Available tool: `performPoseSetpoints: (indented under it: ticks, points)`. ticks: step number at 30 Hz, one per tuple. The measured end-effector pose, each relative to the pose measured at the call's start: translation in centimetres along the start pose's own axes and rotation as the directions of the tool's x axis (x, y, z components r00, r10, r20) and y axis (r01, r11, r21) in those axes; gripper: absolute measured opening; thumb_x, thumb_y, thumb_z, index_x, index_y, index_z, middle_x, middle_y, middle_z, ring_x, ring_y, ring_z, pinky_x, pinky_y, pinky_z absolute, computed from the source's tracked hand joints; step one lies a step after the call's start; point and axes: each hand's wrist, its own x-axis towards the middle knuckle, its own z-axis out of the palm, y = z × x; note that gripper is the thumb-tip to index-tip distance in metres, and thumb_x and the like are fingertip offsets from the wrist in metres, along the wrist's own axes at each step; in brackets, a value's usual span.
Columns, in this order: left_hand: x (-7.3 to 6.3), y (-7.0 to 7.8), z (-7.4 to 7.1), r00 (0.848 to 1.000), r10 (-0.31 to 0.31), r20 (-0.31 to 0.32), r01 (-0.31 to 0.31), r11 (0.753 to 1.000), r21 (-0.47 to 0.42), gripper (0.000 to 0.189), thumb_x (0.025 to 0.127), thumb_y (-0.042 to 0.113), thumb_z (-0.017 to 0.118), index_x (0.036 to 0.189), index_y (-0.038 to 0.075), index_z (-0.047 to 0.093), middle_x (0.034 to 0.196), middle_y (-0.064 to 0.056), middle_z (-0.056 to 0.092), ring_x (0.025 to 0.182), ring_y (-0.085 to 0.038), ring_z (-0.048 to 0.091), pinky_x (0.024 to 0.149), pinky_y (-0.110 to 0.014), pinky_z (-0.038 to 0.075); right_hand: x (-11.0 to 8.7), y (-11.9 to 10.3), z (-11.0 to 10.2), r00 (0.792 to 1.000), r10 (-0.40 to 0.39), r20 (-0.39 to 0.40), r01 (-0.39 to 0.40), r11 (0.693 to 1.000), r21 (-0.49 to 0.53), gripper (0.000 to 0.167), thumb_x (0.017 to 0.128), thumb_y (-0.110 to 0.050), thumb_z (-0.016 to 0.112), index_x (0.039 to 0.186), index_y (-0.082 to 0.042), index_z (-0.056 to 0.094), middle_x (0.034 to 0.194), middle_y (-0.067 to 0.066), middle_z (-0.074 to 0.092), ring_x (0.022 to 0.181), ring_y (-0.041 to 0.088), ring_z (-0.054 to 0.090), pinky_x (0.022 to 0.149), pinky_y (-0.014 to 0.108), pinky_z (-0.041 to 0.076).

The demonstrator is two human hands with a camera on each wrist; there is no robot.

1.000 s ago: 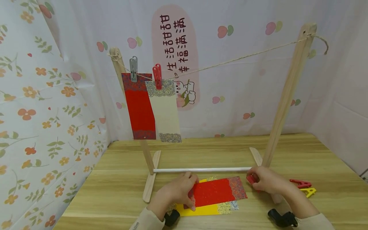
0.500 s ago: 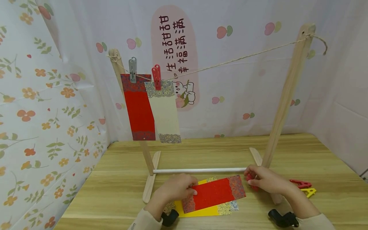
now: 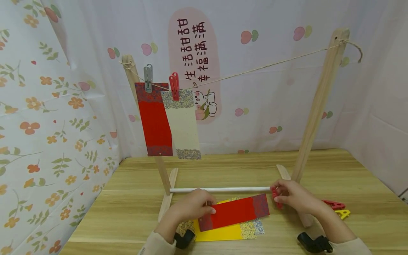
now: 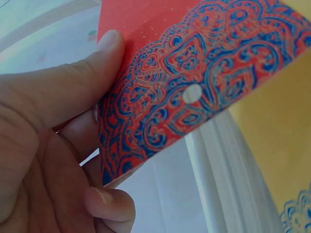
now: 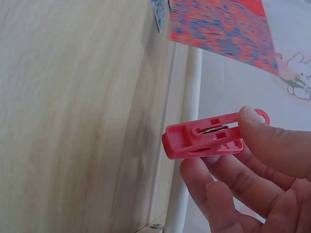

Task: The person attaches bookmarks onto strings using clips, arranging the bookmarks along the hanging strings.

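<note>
My left hand (image 3: 196, 206) pinches one end of a red paper card (image 3: 234, 212) with blue-patterned ends. In the left wrist view, a punched hole shows in the card's patterned end (image 4: 228, 63), and the thumb lies on its face. The red card is held over a yellow card (image 3: 220, 234) and a partly hidden blue-patterned one. My right hand (image 3: 294, 196) holds a red clothespin (image 5: 204, 138) between thumb and fingers, near the white rod's right end. Its jaws look closed in the right wrist view.
A wooden stand with a white rod (image 3: 220, 190) carries a sagging string (image 3: 267, 66). A grey clothespin (image 3: 148, 78) and a red one (image 3: 174, 86) hold a red card (image 3: 156, 124) and a cream card (image 3: 182, 127). Red (image 3: 334, 204) and yellow (image 3: 343, 214) clothespins lie at right.
My left hand has lifted the red card off the yellow one and tilted it, shifting slightly left. My right hand has moved a little left with the clothespin.
</note>
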Motion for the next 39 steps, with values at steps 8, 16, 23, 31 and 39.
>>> performPoseSetpoints:
  ticks: [8, 16, 23, 31, 39]
  points:
    - [-0.6, -0.1, -1.2, 0.999, 0.003, -0.041, -0.004, 0.999, -0.032, 0.014, 0.095, 0.015, 0.067, 0.08, 0.015, 0.068, 0.066, 0.007, 0.057, 0.055, -0.001, 0.048, 0.056, -0.018, 0.046, 0.1, -0.3, 0.0, 0.996, -0.057, -0.075, 0.055, 0.998, -0.026, 0.028, 0.092, -0.007, 0.068, 0.115, 0.009, 0.062, 0.098, 0.01, 0.069, 0.083, -0.004, 0.057, 0.066, 0.021, 0.049]
    - [-0.7, -0.2, -2.0, 0.997, 0.01, -0.075, -0.015, 0.997, -0.07, 0.008, 0.095, 0.014, 0.067, 0.087, 0.014, 0.071, 0.072, 0.006, 0.062, 0.054, -0.003, 0.052, 0.056, -0.019, 0.048, 0.1, -1.2, -0.4, 0.994, 0.01, -0.109, -0.011, 1.0, -0.005, 0.033, 0.095, -0.011, 0.065, 0.122, 0.008, 0.061, 0.107, 0.015, 0.069, 0.091, 0.01, 0.063, 0.071, 0.023, 0.051]
    - [-1.1, -0.1, -2.4, 0.992, 0.028, -0.123, -0.037, 0.996, -0.076, 0.007, 0.094, 0.011, 0.067, 0.09, 0.012, 0.071, 0.075, 0.005, 0.065, 0.056, -0.002, 0.051, 0.056, -0.019, 0.049, 0.2, -2.1, -0.4, 0.989, 0.031, -0.143, -0.028, 0.999, 0.025, 0.035, 0.095, -0.012, 0.066, 0.125, 0.006, 0.06, 0.108, 0.014, 0.071, 0.089, 0.004, 0.063, 0.07, 0.023, 0.05]
    - [-2.2, -0.1, -2.9, 0.969, 0.079, -0.234, -0.094, 0.994, -0.058, 0.004, 0.094, 0.013, 0.067, 0.093, 0.012, 0.071, 0.084, 0.003, 0.067, 0.067, -0.002, 0.052, 0.063, -0.019, 0.051, -0.2, -3.5, -0.7, 0.985, -0.017, -0.174, 0.027, 0.998, 0.061, 0.038, 0.097, -0.012, 0.063, 0.131, 0.005, 0.057, 0.105, 0.012, 0.071, 0.09, -0.001, 0.063, 0.072, 0.024, 0.052]
    - [-2.9, -0.6, -4.2, 0.935, 0.122, -0.332, -0.154, 0.985, -0.071, 0.005, 0.093, 0.014, 0.069, 0.097, 0.013, 0.071, 0.091, 0.0, 0.072, 0.075, -0.004, 0.059, 0.062, -0.021, 0.054, -0.4, -5.2, -0.9, 0.97, -0.065, -0.235, 0.1, 0.985, 0.138, 0.035, 0.098, -0.006, 0.06, 0.131, 0.005, 0.056, 0.106, 0.014, 0.068, 0.089, 0.001, 0.063, 0.073, 0.025, 0.057]
